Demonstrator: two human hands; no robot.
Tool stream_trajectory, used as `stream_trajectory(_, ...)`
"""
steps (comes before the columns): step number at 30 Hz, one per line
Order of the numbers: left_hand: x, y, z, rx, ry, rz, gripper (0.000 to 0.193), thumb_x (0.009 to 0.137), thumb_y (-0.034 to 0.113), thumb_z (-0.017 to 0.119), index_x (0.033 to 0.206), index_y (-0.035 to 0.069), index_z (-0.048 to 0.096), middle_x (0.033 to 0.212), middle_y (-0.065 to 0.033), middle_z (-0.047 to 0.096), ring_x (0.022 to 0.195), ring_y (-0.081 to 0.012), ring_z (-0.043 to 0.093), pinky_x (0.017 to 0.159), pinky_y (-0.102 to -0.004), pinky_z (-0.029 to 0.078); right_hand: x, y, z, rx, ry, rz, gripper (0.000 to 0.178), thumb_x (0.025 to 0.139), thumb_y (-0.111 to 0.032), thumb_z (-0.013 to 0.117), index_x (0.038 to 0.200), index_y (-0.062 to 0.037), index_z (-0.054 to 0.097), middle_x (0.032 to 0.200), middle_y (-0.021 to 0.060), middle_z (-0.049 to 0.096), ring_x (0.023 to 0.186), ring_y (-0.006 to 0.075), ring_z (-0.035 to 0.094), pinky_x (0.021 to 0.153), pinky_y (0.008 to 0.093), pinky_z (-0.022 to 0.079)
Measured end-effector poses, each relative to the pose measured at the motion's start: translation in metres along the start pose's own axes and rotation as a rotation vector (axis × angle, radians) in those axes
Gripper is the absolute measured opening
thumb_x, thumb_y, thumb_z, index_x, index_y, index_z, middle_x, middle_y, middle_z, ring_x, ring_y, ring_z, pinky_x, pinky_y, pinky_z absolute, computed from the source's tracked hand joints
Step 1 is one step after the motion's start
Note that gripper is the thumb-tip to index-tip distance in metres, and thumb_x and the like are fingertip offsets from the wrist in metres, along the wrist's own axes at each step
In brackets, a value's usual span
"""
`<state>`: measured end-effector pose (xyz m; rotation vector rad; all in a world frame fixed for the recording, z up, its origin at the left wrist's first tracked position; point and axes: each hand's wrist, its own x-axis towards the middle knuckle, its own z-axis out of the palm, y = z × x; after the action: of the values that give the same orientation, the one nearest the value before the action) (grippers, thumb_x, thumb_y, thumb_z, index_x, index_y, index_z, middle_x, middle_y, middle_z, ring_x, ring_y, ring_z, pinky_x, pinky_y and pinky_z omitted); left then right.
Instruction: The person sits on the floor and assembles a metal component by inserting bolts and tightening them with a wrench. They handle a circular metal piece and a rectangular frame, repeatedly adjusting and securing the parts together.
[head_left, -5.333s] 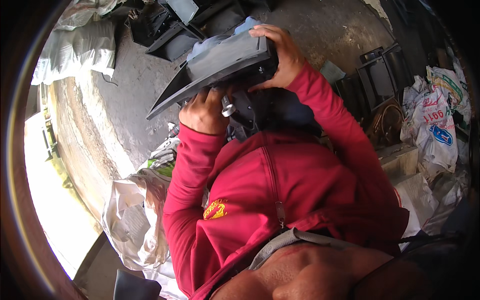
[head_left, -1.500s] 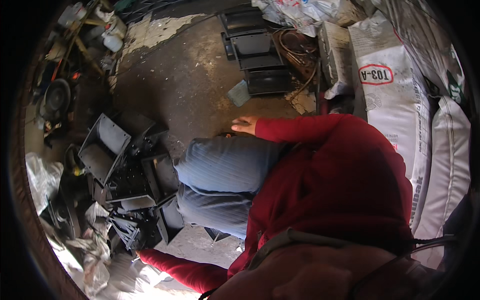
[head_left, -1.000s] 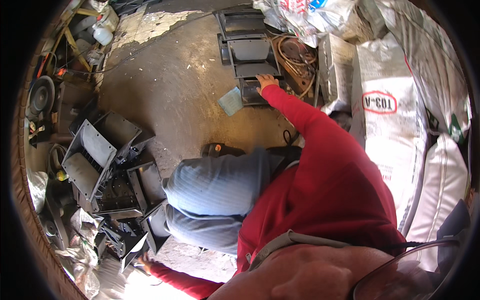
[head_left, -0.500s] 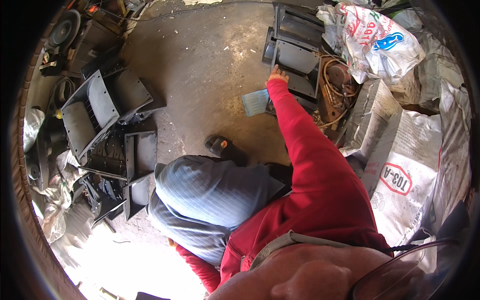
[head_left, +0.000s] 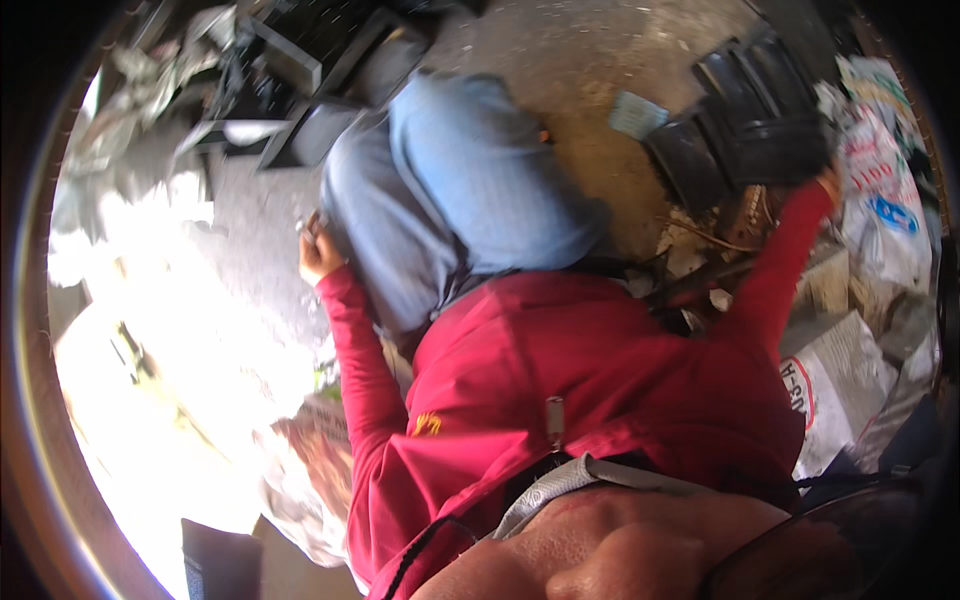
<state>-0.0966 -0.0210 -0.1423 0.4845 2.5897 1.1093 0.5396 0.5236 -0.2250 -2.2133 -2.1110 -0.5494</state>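
Step in hand, as judged: handling black trays [head_left: 775,152], stacked on the floor at far right. Right hand [head_left: 828,187] is just beside them, blurred; grip cannot be told. Left hand [head_left: 318,252], well apart from it, has fingers curled beside the knee; contents unclear. Next move calls for a sure edge hold. Count: hands, two; right-side trays, at least three; far-left dark trays [head_left: 385,68], at least two; pale blue sheet [head_left: 638,116], one.
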Motion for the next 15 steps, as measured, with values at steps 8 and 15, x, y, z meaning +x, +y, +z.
stream_trajectory(8, -0.109, -0.004, -0.011, 0.458, -0.031, 0.565, 0.056, 0.065, 0.029, 0.079, 0.115, 0.014, 0.059, 0.110, -0.0086, 0.054, 0.092, -0.0240, 0.057, 0.072, -0.0353, 0.050, -0.099, -0.168, -0.282, 2.301, -0.198, 0.288, 0.039, 0.079, -0.006, 0.053, 0.118, -0.0067, 0.057, 0.122, 0.0122, 0.054, 0.115, 0.0269, 0.050, 0.096, 0.0425, 0.041)
stream_trajectory(15, -0.088, -0.090, -0.011, -0.019, 0.100, 0.009, 0.038, 0.076, 0.025, 0.073, 0.104, 0.002, 0.061, 0.073, -0.0039, 0.058, 0.065, -0.0133, 0.054, 0.057, -0.0250, 0.043, -0.215, -0.325, -0.314, 2.560, -1.300, 0.411, 0.040, 0.082, -0.005, 0.051, 0.121, -0.0148, 0.057, 0.126, 0.0098, 0.053, 0.118, 0.0266, 0.048, 0.100, 0.0432, 0.037)
